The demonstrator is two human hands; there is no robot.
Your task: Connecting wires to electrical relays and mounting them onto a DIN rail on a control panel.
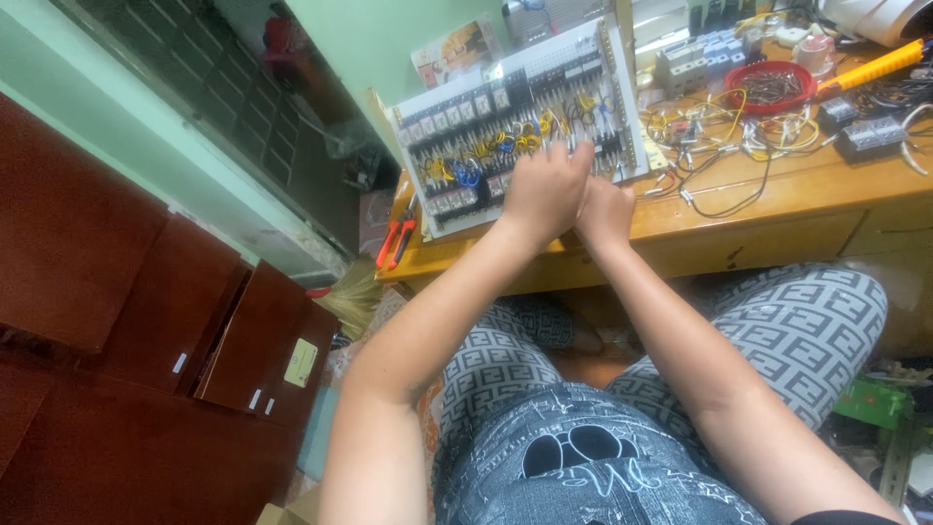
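A white electrical panel (pixel 466 97) leans tilted on the wooden desk (pixel 777 194), filled with rows of black relays and terminal blocks and with yellow and blue wires. My left hand (pixel 542 190) rests against the panel's lower middle, fingers curled toward the wiring, and a thin metal tip shows at the fingertips. My right hand (pixel 606 209) is pressed close beside it at the panel's lower edge, fingers curled. The hands' backs hide whatever they hold.
Red-handled pliers (pixel 394 243) lie at the desk's left end. A red bowl of small parts (pixel 770 86), loose yellow and black wires (pixel 739 131), black components (pixel 870 136) and a yellow-handled tool (pixel 875 66) are on the right. Dark red cabinets (pixel 146 321) stand to the left.
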